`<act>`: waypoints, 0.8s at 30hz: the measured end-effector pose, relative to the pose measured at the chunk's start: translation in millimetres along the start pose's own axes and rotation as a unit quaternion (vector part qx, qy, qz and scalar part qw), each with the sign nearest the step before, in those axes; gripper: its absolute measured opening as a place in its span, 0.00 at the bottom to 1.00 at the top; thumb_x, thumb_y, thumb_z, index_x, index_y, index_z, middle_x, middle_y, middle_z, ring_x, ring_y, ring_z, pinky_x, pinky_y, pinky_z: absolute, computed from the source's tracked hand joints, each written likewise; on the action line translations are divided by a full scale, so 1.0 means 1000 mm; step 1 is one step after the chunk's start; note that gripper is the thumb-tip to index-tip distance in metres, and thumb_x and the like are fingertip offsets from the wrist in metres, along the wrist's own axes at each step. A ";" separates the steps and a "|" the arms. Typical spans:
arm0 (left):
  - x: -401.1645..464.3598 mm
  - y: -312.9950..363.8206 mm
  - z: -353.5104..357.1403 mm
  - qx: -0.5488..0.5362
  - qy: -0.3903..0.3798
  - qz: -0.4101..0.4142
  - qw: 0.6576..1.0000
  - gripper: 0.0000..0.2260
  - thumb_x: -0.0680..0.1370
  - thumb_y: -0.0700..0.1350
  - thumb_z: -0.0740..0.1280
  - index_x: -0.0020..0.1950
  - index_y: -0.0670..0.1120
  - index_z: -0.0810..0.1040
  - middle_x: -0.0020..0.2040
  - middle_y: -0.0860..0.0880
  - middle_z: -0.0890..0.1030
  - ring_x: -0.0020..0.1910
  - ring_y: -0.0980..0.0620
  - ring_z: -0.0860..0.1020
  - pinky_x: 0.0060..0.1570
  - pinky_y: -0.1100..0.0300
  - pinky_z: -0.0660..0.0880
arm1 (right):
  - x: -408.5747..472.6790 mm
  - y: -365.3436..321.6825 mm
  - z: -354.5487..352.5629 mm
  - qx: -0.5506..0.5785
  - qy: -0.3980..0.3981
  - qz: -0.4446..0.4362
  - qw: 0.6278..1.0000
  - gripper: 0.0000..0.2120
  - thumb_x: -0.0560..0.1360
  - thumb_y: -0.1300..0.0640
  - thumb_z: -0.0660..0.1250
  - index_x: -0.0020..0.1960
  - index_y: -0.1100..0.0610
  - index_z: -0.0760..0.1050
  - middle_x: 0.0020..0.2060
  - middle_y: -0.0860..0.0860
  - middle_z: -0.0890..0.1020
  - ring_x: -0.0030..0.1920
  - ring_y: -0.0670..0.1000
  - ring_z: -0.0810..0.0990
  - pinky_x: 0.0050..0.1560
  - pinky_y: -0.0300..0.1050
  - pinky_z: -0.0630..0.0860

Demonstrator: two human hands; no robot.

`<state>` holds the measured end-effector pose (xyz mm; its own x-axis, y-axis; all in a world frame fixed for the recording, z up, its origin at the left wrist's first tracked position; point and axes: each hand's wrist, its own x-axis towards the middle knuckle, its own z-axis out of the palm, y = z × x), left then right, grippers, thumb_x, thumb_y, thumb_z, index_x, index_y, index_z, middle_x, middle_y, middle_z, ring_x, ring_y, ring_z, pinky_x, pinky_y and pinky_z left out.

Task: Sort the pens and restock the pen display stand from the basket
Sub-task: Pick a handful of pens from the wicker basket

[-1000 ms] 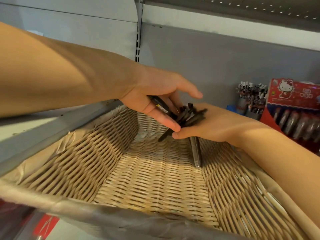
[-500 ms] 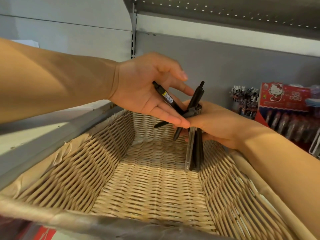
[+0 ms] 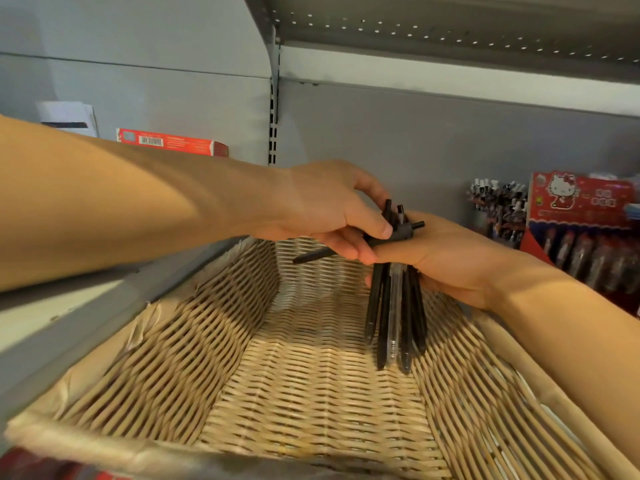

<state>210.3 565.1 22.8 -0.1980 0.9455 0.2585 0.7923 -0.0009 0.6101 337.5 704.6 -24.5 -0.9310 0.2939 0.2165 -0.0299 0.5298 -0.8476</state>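
Over the wicker basket (image 3: 194, 344), my right hand (image 3: 446, 254) grips a bundle of several black pens and one clear pen (image 3: 394, 313), their tips hanging down toward the basket's right wall. My left hand (image 3: 332, 209) reaches across from the left and pinches a single black pen (image 3: 329, 252) that lies crosswise against the top of the bundle. The basket's woven floor shows no pens. At the far right stands the red pen display stand (image 3: 585, 230) with a cartoon cat header and rows of pens.
A cup of black-and-white capped pens (image 3: 498, 209) sits left of the red display. A red box (image 3: 173, 142) and a white box (image 3: 67, 116) lie on the left shelf. A perforated grey shelf (image 3: 450, 26) hangs overhead. A grey shelf rail (image 3: 69, 327) borders the basket's left.
My right hand turned the pen bundle from fanned out to hanging upright. My left hand lowered onto it and now pinches one pen laid crosswise.
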 end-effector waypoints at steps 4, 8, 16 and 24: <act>0.002 0.003 0.003 0.026 0.044 -0.010 0.999 0.08 0.78 0.46 0.72 0.56 0.48 0.80 0.26 0.56 0.80 0.25 0.62 0.78 0.29 0.69 0.74 | 0.003 -0.001 0.005 -0.034 0.037 -0.023 0.998 0.12 0.73 0.57 0.76 0.57 0.51 0.83 0.53 0.50 0.87 0.59 0.50 0.83 0.68 0.61 0.73; 0.006 0.002 0.005 0.035 0.064 -0.015 0.997 0.14 0.77 0.52 0.72 0.60 0.52 0.76 0.32 0.49 0.84 0.27 0.58 0.80 0.31 0.66 0.77 | 0.004 -0.001 0.005 -0.043 0.043 -0.024 0.998 0.07 0.75 0.58 0.74 0.52 0.50 0.85 0.50 0.48 0.87 0.55 0.47 0.84 0.62 0.55 0.77; 0.015 -0.012 0.008 -0.100 0.072 -0.030 0.992 0.13 0.73 0.32 0.70 0.51 0.47 0.76 0.46 0.40 0.83 0.40 0.49 0.84 0.44 0.54 0.84 | 0.005 -0.001 0.004 -0.023 0.111 -0.040 0.993 0.04 0.74 0.56 0.75 0.46 0.47 0.84 0.37 0.46 0.85 0.38 0.43 0.82 0.43 0.46 0.75; 0.017 -0.016 0.005 -0.062 0.096 -0.014 0.993 0.09 0.76 0.35 0.70 0.49 0.50 0.79 0.45 0.42 0.85 0.38 0.53 0.85 0.43 0.57 0.84 | 0.005 -0.005 0.008 -0.085 0.157 -0.002 0.984 0.08 0.71 0.57 0.75 0.50 0.52 0.83 0.45 0.53 0.87 0.49 0.53 0.86 0.57 0.53 0.80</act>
<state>197.0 582.5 13.8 -0.3346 0.8659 0.3719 0.7106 -0.0274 0.7031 330.1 697.0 -23.0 -0.7718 0.5085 0.3818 0.0519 0.6488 -0.7592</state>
